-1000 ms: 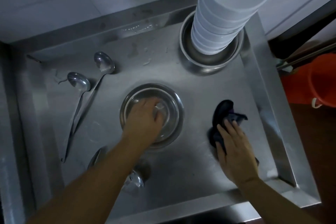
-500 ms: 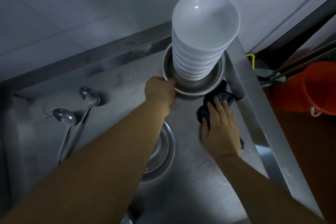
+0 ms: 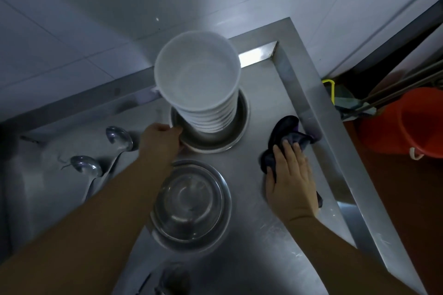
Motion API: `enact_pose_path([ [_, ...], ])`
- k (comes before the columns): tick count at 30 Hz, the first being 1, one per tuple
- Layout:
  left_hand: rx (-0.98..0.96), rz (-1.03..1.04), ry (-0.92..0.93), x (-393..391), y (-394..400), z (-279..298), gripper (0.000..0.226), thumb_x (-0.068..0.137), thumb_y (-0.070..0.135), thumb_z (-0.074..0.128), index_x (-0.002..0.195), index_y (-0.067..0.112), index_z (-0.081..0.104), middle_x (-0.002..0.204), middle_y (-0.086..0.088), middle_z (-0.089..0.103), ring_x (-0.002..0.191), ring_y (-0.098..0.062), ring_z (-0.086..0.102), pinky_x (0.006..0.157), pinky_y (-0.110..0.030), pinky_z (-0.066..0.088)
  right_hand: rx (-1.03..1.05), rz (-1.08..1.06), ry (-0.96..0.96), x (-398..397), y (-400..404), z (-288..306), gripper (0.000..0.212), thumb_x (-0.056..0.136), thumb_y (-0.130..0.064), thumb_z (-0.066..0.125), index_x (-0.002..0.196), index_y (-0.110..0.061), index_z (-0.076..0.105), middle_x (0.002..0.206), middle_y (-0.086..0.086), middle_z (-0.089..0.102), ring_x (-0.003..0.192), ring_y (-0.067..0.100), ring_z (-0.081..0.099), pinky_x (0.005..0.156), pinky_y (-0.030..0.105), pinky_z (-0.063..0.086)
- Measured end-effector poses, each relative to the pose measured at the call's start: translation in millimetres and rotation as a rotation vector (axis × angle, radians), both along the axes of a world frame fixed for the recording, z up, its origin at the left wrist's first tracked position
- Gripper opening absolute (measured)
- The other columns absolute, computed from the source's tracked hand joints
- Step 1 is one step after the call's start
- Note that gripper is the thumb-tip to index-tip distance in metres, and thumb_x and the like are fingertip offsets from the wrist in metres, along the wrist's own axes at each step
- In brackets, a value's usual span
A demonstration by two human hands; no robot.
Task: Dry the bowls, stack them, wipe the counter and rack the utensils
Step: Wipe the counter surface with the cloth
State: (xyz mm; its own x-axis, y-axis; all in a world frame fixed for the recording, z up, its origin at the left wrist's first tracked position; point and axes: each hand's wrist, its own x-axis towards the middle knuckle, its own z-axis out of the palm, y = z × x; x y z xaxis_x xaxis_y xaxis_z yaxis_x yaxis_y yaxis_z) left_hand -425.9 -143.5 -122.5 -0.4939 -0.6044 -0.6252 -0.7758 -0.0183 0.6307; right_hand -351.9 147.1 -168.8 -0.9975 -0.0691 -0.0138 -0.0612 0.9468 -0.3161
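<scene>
A tall stack of white bowls [image 3: 199, 84] stands inside a steel basin [image 3: 236, 132] at the back of the steel counter [image 3: 275, 235]. My left hand [image 3: 160, 141] grips the basin's near-left rim. A second steel bowl [image 3: 189, 201] sits upright on the counter in front of it, partly behind my left forearm. My right hand [image 3: 291, 182] presses flat on a dark cloth [image 3: 286, 132] near the counter's raised right edge. Two steel ladles [image 3: 96, 165] lie at the left, bowls facing up.
The counter has a raised rim [image 3: 321, 141] at the back and right. An orange bucket [image 3: 407, 120] and mop handles stand on the floor to the right. More steel utensils [image 3: 167, 278] lie blurred at the near edge. A tiled wall rises behind.
My left hand left the near steel bowl and took hold of the basin under the white stack. My right hand slid the cloth back and right, toward the counter's right rim.
</scene>
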Motion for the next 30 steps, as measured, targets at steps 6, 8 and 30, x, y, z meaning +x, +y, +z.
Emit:
enact_pose_path([
  [6,0.009,0.018,0.005,26.5,-41.6,-15.5,0.016,0.071,0.036,0.082,0.073,0.022,0.076,0.083,-0.018,0.077,0.093,-0.044,0.076,0.093,-0.063,0.060,0.032,0.075,-0.017,-11.1,1.7,0.6,0.058,0.102,-0.034,0.044,0.154,-0.008,0.050,0.163,0.016,0.044,0.153,0.039,0.037,0.121,0.057,0.036],
  [8,0.013,0.064,0.027,32.2,-47.7,-15.9,0.013,0.068,0.032,0.083,0.068,0.022,0.074,0.085,-0.020,0.075,0.098,-0.045,0.075,0.094,-0.064,0.059,0.016,0.119,-0.011,-33.3,-1.1,2.5,0.058,0.103,-0.032,0.046,0.154,-0.006,0.050,0.163,0.018,0.044,0.153,0.040,0.036,0.121,0.058,0.037],
  [30,0.145,0.156,0.131,46.6,-55.5,-15.0,0.009,0.083,0.012,0.078,0.091,0.007,0.079,0.097,-0.021,0.079,0.100,-0.039,0.077,0.096,-0.057,0.060,0.109,1.092,0.008,-156.4,9.4,19.8,0.055,0.104,-0.032,0.060,0.155,-0.013,0.052,0.165,0.012,0.043,0.152,0.035,0.041,0.121,0.052,0.038],
])
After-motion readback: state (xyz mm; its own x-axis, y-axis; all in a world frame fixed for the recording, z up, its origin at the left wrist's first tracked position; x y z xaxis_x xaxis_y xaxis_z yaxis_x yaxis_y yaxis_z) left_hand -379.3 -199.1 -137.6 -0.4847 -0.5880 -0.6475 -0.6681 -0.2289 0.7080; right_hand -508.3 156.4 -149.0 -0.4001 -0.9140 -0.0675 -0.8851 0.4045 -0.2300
